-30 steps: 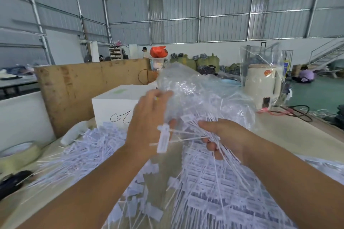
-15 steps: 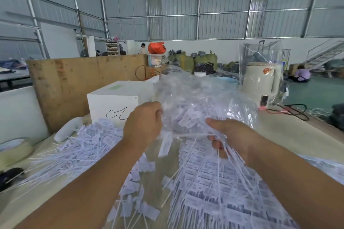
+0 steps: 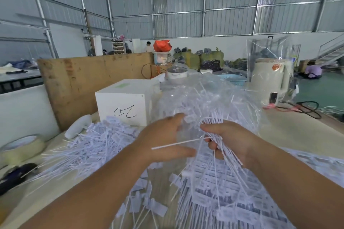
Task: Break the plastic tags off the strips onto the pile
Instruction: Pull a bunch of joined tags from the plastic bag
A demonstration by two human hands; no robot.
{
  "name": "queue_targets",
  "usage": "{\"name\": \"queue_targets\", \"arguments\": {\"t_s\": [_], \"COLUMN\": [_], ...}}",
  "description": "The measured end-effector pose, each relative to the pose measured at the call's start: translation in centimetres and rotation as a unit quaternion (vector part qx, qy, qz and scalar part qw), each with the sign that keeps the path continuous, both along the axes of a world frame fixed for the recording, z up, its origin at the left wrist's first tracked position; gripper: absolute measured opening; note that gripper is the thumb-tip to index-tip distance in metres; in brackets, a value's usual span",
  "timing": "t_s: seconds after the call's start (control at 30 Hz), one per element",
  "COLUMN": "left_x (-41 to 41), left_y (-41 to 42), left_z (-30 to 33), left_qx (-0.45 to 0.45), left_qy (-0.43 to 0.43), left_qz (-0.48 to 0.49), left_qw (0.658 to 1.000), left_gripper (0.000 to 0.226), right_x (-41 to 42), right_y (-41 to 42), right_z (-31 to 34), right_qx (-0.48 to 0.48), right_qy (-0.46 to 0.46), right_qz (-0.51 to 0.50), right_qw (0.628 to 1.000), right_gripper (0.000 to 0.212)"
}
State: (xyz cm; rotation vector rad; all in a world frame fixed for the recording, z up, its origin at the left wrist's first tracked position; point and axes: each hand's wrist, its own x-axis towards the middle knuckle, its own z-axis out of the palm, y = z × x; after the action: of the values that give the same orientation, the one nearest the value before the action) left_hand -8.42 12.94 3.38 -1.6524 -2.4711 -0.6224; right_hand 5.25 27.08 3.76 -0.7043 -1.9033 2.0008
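Note:
My right hand (image 3: 230,141) grips a thick bundle of white plastic tag strips (image 3: 212,122), whose thin tails stick up and fan down toward me. My left hand (image 3: 163,137) is just left of the bundle with fingers spread and straight, its fingertips near a tag at the bundle's top; motion blur hides whether they touch it. One thin white stem (image 3: 178,143) pokes left from the bundle across my left hand. A pile of loose tags (image 3: 96,145) lies on the table at the left, and more loose tags (image 3: 149,206) lie below my hands. Strips of joined tags (image 3: 223,191) spread under my right arm.
A clear plastic bag of more tags (image 3: 204,98) stands behind my hands. A white box (image 3: 122,106) sits behind the left pile, a wooden board (image 3: 83,80) behind that. A tape roll (image 3: 22,147) lies far left, a cream kettle in plastic (image 3: 268,80) and cables at the right.
My left hand let go of the tag it was pinching and opened, sliding lower and left. The camera view dropped slightly toward the table.

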Motion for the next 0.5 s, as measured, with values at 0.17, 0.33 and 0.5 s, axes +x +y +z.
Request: {"name": "queue_targets", "arguments": {"t_s": [0.17,0.33,0.5], "left_x": [0.8,2.0,1.8], "left_y": [1.1,-1.1,-3.4], "left_z": [-1.1,-2.2,-1.7], "left_qx": [0.16,0.27,0.406], "left_qy": [0.006,-0.145,-0.414], "left_qz": [0.068,0.0,0.022], "left_qw": [0.985,0.952,0.815], "left_gripper": [0.031,0.019,0.038], "right_x": [-1.0,-2.9,-6.0], "right_y": [-0.1,0.0,1.9], "right_z": [0.8,1.5,1.6], "right_qx": [-0.028,-0.164,-0.191], "right_qy": [0.023,0.125,0.162], "right_qz": [-0.022,-0.06,-0.186], "right_qw": [0.999,0.977,0.95], "right_gripper": [0.018,0.015,0.018]}}
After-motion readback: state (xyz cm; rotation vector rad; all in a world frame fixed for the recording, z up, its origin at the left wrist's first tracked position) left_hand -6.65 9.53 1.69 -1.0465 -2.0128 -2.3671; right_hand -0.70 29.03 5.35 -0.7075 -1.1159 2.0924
